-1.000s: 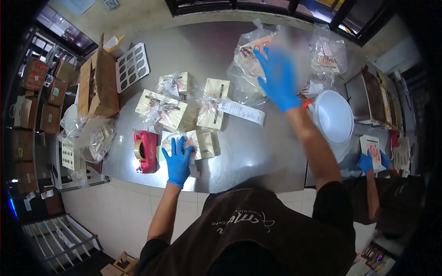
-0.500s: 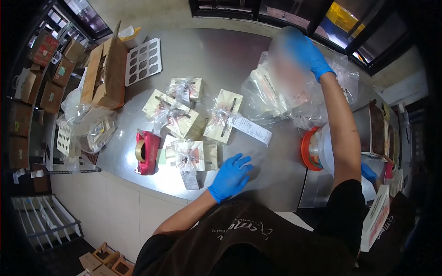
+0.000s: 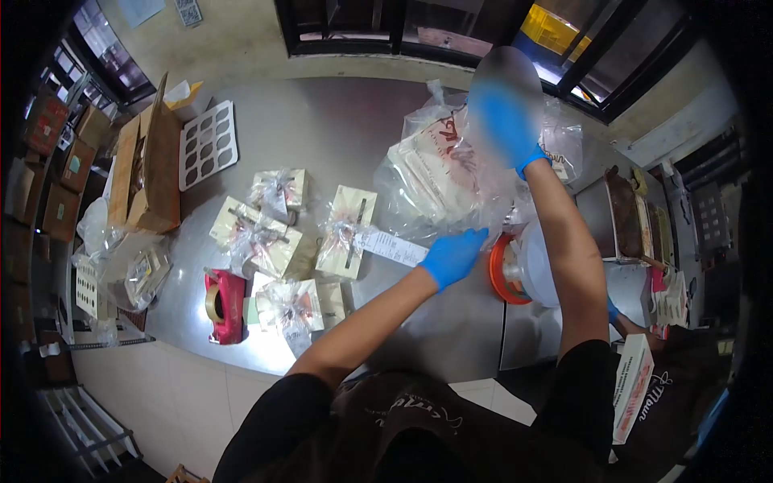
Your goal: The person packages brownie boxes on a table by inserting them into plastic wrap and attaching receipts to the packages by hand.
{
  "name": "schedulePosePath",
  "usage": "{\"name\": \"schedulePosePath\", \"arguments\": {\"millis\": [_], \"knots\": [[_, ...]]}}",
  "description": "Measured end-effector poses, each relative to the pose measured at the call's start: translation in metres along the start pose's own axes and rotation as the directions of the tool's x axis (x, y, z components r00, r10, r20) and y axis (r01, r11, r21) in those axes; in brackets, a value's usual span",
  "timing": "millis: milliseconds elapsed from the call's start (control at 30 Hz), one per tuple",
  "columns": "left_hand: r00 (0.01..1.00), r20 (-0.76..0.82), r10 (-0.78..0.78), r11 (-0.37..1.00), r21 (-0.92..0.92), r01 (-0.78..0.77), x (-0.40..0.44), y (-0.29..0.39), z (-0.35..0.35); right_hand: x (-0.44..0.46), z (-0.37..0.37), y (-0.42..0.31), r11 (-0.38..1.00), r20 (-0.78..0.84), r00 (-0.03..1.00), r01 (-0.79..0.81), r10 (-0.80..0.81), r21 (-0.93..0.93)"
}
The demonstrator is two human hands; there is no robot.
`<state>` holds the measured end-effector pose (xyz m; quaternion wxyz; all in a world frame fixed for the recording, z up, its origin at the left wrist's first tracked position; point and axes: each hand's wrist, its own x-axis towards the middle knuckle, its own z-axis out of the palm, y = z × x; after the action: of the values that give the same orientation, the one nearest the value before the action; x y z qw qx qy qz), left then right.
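My left hand (image 3: 453, 256), in a blue glove, is at the near edge of a clear plastic bag (image 3: 411, 205); its fingers are pressed together on the plastic. Inside this bag lie pale boxes or packs with red print (image 3: 439, 157). Over the bag's far right side is my right hand (image 3: 507, 121), also gloved in blue; a blur hides its fingers. A white printed slip (image 3: 394, 246) lies just left of my left hand, attached to a cream box (image 3: 346, 233) wrapped in clear plastic.
Several wrapped cream boxes (image 3: 256, 237) stand on the steel table (image 3: 322, 113), near a red tape dispenser (image 3: 224, 306). A cardboard box (image 3: 153, 161) and a white tray (image 3: 209, 143) sit at left. An orange-rimmed container (image 3: 503, 278) is at right, near a co-worker's gloved hand (image 3: 613, 312).
My left hand has moved right and away from me, from the bare tabletop to the bag, and its spread fingers have closed. My right hand stays over the bag's far side.
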<state>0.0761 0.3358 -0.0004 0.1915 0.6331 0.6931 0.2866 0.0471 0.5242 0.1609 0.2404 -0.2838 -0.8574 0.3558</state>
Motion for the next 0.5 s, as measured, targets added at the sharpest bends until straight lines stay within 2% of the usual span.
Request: {"name": "schedulePosePath", "arguments": {"millis": [33,100,167,200,233,300,333,367,467,500], "knots": [[0.985,-0.078,0.156,0.987,0.06,-0.152,-0.017,-0.006,-0.017,0.0,-0.003,0.0,0.998,-0.017,1.0,-0.012,0.013,0.062],[0.967,-0.178,0.184,0.983,0.045,-0.179,-0.037,0.002,-0.087,-0.001,-0.005,0.002,0.99,-0.029,0.999,-0.039,0.044,0.135],[0.893,-0.291,0.344,0.939,0.112,-0.325,-0.05,0.003,-0.137,0.007,-0.006,0.004,0.979,-0.095,0.995,0.009,0.011,0.203],[0.893,-0.29,0.343,0.939,0.118,-0.322,-0.059,0.008,-0.156,0.004,-0.007,-0.007,0.961,-0.098,0.992,-0.049,0.078,0.272],[0.903,-0.258,0.344,0.937,0.15,-0.314,-0.066,0.015,-0.173,0.005,-0.011,-0.013,0.96,-0.098,0.993,-0.042,0.071,0.276],[0.91,-0.232,0.343,0.934,0.191,-0.303,-0.08,0.03,-0.203,0.007,-0.021,-0.021,0.907,-0.251,0.961,-0.001,0.118,0.421],[0.898,-0.259,0.356,0.926,0.225,-0.303,-0.088,0.038,-0.214,0.003,-0.029,-0.031,0.859,-0.276,0.948,0.008,0.156,0.513],[0.884,-0.283,0.372,0.917,0.258,-0.303,-0.097,0.045,-0.223,-0.002,-0.038,-0.033,0.857,-0.276,0.948,0.006,0.16,0.515],[0.829,-0.409,0.382,0.923,0.209,-0.323,-0.119,0.05,-0.252,-0.023,-0.072,-0.019,0.79,-0.297,0.935,0.03,0.194,0.612],[0.797,-0.475,0.372,0.928,0.193,-0.318,-0.124,0.048,-0.258,-0.038,-0.084,-0.01,0.758,-0.249,0.946,0.005,0.208,0.652]]}}
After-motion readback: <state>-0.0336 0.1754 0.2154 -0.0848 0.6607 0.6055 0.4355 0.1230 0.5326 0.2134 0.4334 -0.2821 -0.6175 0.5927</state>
